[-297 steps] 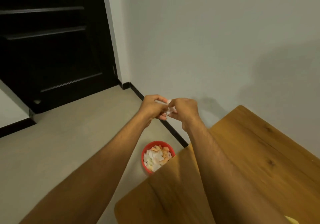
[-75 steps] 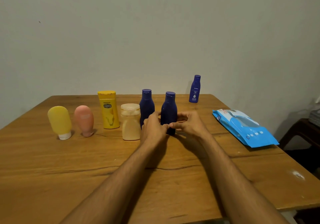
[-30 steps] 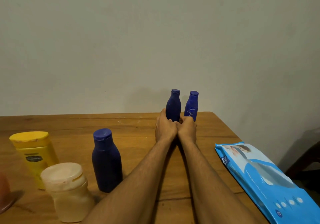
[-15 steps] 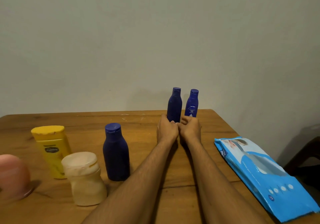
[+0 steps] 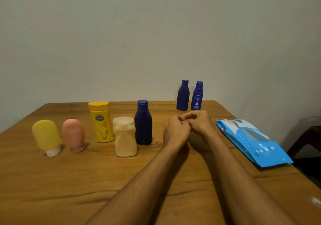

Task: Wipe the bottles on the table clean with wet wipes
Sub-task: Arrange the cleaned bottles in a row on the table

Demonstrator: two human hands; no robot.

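Two dark blue bottles stand side by side at the table's far edge: a plain one (image 5: 182,95) and a labelled one (image 5: 197,96). In a nearer row stand a third dark blue bottle (image 5: 143,123), a cream bottle (image 5: 125,137), a yellow lotion bottle (image 5: 101,122), a pink tube (image 5: 73,135) and a yellow tube (image 5: 46,137). My left hand (image 5: 175,131) and right hand (image 5: 199,121) hover together just in front of the far pair, fingers curled and touching each other, holding nothing. A blue wet wipes pack (image 5: 251,140) lies flat to their right.
The wooden table (image 5: 52,181) meets a plain wall at its far edge. A dark stool or chair (image 5: 307,138) stands off the right side. A small white smear (image 5: 316,201) marks the table near its right front edge.
Both hands let go of the plain blue bottle beside the labelled one and drew back toward me. The view has pulled back and leftward, showing the whole row.
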